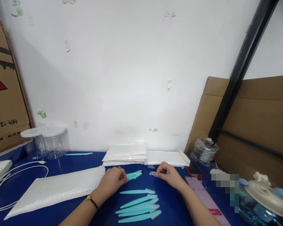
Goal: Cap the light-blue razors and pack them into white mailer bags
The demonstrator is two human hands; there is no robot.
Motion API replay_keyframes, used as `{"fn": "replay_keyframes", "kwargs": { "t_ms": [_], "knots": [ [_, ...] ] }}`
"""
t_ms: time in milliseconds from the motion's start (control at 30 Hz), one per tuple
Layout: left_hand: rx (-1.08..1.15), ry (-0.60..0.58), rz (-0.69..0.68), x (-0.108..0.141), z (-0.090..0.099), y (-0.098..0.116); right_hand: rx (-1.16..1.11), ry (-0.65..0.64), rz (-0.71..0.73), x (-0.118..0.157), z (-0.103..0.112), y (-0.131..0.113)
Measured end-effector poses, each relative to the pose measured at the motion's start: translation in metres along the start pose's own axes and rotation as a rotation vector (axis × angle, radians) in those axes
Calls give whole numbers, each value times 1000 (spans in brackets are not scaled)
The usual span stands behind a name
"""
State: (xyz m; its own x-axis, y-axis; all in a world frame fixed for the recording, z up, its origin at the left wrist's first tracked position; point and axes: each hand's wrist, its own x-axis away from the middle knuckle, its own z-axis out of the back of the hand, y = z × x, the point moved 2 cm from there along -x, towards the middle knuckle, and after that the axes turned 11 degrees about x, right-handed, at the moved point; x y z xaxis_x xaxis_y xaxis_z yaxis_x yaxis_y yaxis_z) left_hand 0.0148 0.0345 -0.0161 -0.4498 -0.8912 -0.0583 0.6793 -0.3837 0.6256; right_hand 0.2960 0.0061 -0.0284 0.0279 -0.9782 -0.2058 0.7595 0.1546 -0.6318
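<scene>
My left hand (pixel 114 179) is closed, its fingertips pinched at the near ends of turquoise eyebrow razors (pixel 135 175) whose other ends point right. Between the thumb and fingers of my right hand (pixel 168 175) is a small clear plastic blade cap (pixel 152 173). Another clear cap (pixel 151 167) lies on the table just behind it. Several more eyebrow razors (pixel 139 207) lie in a loose row in front of my hands, heads to the right. My fingers partly hide the razors at my left hand.
White padded mailers (pixel 124 153) are stacked by the wall, and another mailer (pixel 58 188) lies left. One razor (pixel 79 154) rests near clear jars (pixel 55 142). A phone (pixel 206 201), a bagged item (pixel 205 150) and a drink bottle (pixel 269 201) stand right. A white cable (pixel 21 166) curls at left.
</scene>
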Motion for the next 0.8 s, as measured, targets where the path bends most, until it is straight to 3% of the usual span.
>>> {"fn": "replay_keyframes", "kwargs": {
  "t_ms": [133, 333, 467, 633, 800],
  "knots": [
    [-33, 77, 6, 1, 6, 0, 111, 64, -18, 2, 7, -1],
    [-14, -67, -122, 14, -5, 24, 180, -237, 135, 18, -9, -27],
    [-6, -102, -110, 14, -12, 24, 177, -296, 123, 21, -15, -33],
    [27, -67, -99, 8, -9, 17, 149, -245, 121, 17, -10, -31],
    [-24, 36, -62, 0, 11, 2, 158, -106, 44, 9, 4, -12]
  ]
}}
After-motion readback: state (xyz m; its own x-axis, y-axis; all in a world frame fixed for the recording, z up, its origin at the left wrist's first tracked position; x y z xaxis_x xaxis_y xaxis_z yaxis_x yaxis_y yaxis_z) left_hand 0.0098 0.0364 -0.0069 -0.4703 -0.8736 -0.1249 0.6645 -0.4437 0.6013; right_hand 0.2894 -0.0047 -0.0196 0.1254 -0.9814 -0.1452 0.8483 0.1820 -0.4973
